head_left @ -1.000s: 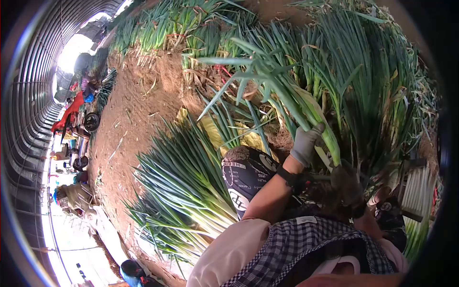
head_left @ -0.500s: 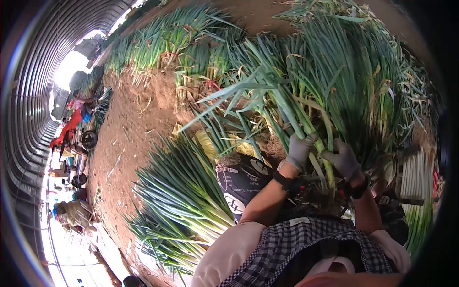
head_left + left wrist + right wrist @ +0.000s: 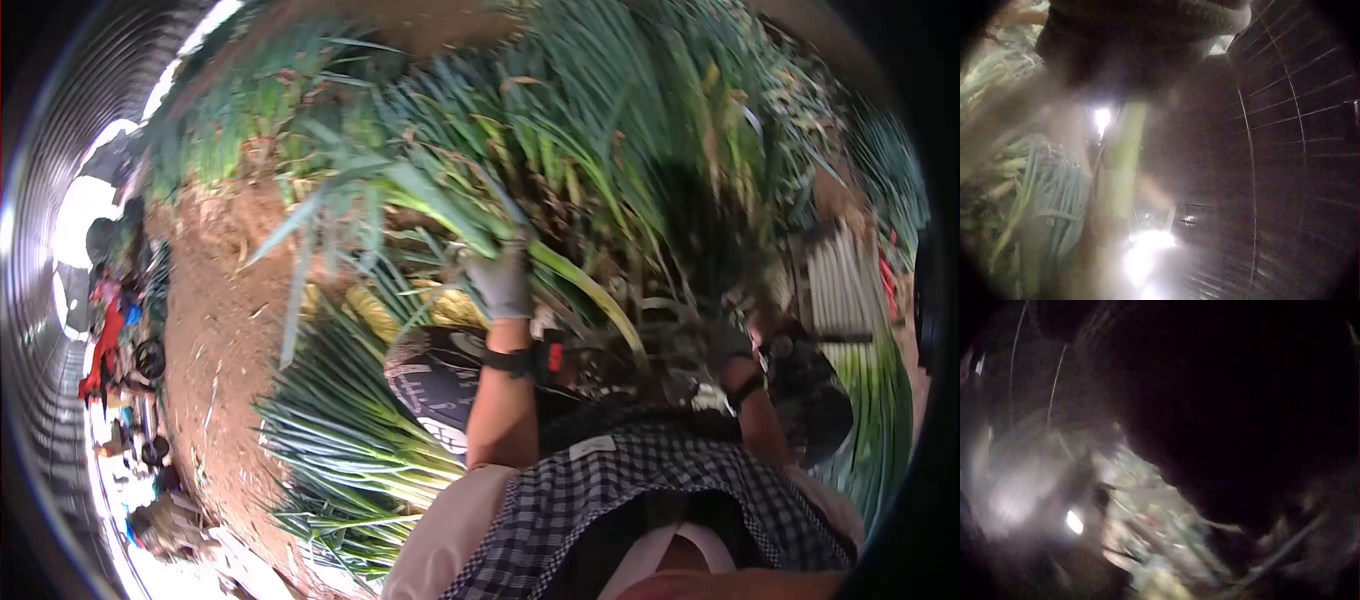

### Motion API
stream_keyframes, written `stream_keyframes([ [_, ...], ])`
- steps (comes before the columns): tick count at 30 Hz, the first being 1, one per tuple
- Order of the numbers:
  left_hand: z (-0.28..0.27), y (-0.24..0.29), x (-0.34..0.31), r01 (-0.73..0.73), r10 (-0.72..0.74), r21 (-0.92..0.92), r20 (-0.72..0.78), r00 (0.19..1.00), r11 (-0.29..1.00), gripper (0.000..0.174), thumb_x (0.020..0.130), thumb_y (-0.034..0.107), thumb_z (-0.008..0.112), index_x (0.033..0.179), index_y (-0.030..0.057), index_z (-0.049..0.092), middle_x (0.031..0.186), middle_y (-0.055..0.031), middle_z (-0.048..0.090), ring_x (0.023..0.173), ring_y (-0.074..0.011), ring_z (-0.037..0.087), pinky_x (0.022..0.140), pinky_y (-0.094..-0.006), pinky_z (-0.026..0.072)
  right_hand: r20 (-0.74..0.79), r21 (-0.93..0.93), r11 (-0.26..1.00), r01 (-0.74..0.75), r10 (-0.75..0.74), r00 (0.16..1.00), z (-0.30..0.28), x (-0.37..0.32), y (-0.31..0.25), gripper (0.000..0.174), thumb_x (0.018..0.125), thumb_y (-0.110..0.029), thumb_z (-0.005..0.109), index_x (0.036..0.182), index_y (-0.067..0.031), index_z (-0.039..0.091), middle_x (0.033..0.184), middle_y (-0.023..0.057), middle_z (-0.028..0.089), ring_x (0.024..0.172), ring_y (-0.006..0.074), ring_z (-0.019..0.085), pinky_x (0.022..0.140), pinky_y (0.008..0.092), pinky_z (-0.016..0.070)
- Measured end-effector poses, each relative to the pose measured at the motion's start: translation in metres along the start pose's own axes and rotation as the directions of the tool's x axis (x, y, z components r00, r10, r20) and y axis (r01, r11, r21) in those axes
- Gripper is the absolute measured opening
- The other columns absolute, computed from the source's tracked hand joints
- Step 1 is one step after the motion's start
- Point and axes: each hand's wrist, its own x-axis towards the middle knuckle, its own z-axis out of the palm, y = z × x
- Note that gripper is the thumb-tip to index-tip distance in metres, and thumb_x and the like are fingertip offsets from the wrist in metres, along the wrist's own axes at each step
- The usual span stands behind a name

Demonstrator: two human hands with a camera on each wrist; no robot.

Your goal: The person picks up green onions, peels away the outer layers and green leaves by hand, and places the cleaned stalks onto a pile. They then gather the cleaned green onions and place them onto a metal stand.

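Observation:
In the head view my left hand [image 3: 500,280], in a grey glove, grips a green onion stalk [image 3: 430,200] whose long leaves spread to the left. A yellowed leaf [image 3: 590,290] arches from beside that hand toward the lap. In the left wrist view the dark glove [image 3: 1141,44] fills the top, with a pale green stalk [image 3: 1125,156] below it. My right hand [image 3: 722,345] is low on the right, blurred and in shadow; its fingers cannot be made out. The right wrist view is mostly dark and blurred.
A large pile of green onions [image 3: 620,120] stands in front. Another bundle [image 3: 360,430] lies left of the knee, by yellow cloth [image 3: 445,305]. Trimmed pale stalks [image 3: 845,280] lie at the right. Bare soil [image 3: 220,350] stretches left, with a wheeled vehicle [image 3: 150,360] beyond.
The head view has shifted. My left hand has moved left with the stalk, and my right hand has come away from it, down to the right. The yellowed leaf now hangs apart from the stalk.

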Motion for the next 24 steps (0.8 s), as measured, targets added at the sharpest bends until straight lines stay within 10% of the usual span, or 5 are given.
stream_keyframes([
  [4, 0.01, 0.032, -0.018, 0.146, -0.147, 0.023, 0.032, 0.989, 0.989, 0.027, 0.079, 0.011, 0.074, 0.099, 0.0007, 0.057, 0.074, -0.0018, 0.059, 0.054, -0.0081, 0.05, 0.046, -0.0222, 0.0397, -0.259, 0.345, 0.932, 0.116, -0.024, 0.966, -0.054, 0.017, -0.055, 0.049, 0.087, -0.033, 0.062, 0.125, -0.0028, 0.053, 0.118, 0.0214, 0.06, 0.108, 0.0398, 0.057, 0.091, 0.0431, 0.0458],
  [7, 0.02, 0.033, -0.024, 0.105, -0.107, 0.032, 0.087, 0.99, 0.994, 0.021, 0.082, 0.013, 0.073, 0.089, 0.001, 0.058, 0.066, -0.001, 0.056, 0.048, -0.0092, 0.048, 0.044, -0.0234, 0.0372, -0.39, 0.478, 0.711, 0.516, -0.355, 0.85, -0.055, 0.026, -0.124, 0.04, 0.089, -0.024, 0.064, 0.119, -0.0005, 0.054, 0.105, 0.0135, 0.065, 0.095, 0.027, 0.064, 0.079, 0.0351, 0.0504],
  [9, 0.022, 0.036, -0.029, 0.084, -0.085, 0.012, 0.148, 0.985, 0.996, 0.023, 0.083, 0.013, 0.073, 0.095, 0.0007, 0.057, 0.072, -0.0019, 0.058, 0.054, -0.0091, 0.051, 0.047, -0.0229, 0.0399, 0.131, 0.876, 0.469, 0.111, -0.453, 0.882, -0.022, 0.049, -0.131, 0.033, 0.094, -0.027, 0.055, 0.112, 0.0005, 0.056, 0.091, 0.0106, 0.064, 0.077, 0.0144, 0.061, 0.065, 0.0282, 0.0486],
  [16, 0.016, 0.038, -0.028, 0.221, -0.142, -0.242, 0.307, 0.941, 0.945, 0.035, 0.085, 0.018, 0.072, 0.109, 0.0017, 0.053, 0.083, -0.0028, 0.059, 0.061, -0.0099, 0.054, 0.053, -0.0233, 0.0444, 0.178, 0.982, 0.15, -0.119, -0.489, 0.854, -0.041, 0.039, -0.149, 0.03, 0.099, -0.029, 0.048, 0.11, -0.0013, 0.051, 0.065, -0.0003, 0.05, 0.049, 0.006, 0.044, 0.045, 0.0205, 0.0362],
  [24, 0.016, 0.021, -0.018, 0.415, -0.309, -0.283, 0.351, 0.884, 0.865, 0.025, 0.088, 0.019, 0.068, 0.102, 0.0014, 0.055, 0.078, -0.0045, 0.06, 0.058, -0.0126, 0.054, 0.052, -0.0253, 0.0454, -0.002, 0.924, 0.373, 0.087, -0.222, 0.975, -0.025, 0.03, -0.177, 0.032, 0.097, -0.028, 0.053, 0.112, -0.0003, 0.055, 0.07, -0.0007, 0.051, 0.058, 0.0053, 0.045, 0.051, 0.0215, 0.0375],
])
